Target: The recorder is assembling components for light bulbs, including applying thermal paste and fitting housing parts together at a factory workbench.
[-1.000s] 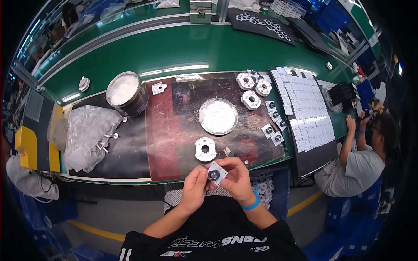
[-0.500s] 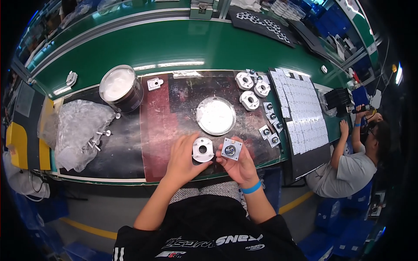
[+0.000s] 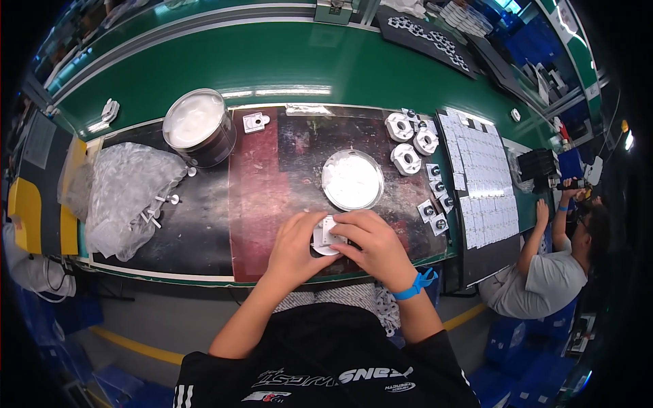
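Blk top [image 3: 326, 343] w/ wht print [image 3: 373, 373], wht stripes [image 3: 181, 396]; blue R wristband [image 3: 410, 292].

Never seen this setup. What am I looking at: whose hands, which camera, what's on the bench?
No robot here: a person works bare-handed. Every picture comes from one wide fisheye camera worn on the head, looking down, so straight edges bend and picture left is the wearer's left.

The left hand and right hand meet around a white round part, with a squarish plate over it. Fingers hide whether it is seated.

Beyond the hands sits a round dish of white material. To the left are a tall can and a clear plastic bag. To the right are similar white parts, small plates with dark centres and a black board carrying rows of white pieces. A co-worker sits farther right.
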Demonstrator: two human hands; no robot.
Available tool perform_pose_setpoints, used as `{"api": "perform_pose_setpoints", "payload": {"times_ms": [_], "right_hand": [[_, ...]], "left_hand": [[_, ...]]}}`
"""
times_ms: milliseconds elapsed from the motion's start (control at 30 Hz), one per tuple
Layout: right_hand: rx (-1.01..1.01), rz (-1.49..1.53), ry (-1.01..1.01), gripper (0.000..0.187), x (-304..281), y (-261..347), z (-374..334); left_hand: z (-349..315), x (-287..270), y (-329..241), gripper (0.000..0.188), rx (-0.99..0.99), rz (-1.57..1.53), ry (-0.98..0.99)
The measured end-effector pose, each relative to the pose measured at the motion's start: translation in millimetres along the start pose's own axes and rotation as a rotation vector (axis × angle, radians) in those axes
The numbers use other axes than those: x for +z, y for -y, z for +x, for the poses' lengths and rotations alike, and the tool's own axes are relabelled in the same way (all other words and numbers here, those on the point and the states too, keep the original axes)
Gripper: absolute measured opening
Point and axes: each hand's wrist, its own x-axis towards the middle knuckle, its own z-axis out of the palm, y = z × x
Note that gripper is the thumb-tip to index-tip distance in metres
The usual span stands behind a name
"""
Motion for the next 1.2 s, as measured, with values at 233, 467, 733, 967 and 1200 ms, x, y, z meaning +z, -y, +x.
{"api": "perform_pose_setpoints", "payload": {"times_ms": [233,467,733,967,1200], "right_hand": [[-0.031,-0.073,-0.015,0.031,-3,-1,-1],[-0.043,-0.092,0.012,0.032,2,-3,-2],[0.061,0.052,0.006,0.026,6,-5,-7],[0.002,-0.019,0.006,0.026,5,-5,-8],[0.004,-0.093,-0.006,0.025,3,-1,-11]], "left_hand": [[-1,1,1,0.072,-0.005,-0.037,0.006],[-1,1,2,0.072,0.003,-0.019,-0.004],[-1,1,3,0.073,0.004,-0.01,0.006],[-1,0,2,0.072,-0.015,-0.009,0.032],[-2,3,1,0.073,-0.02,0.004,0.029]]}}
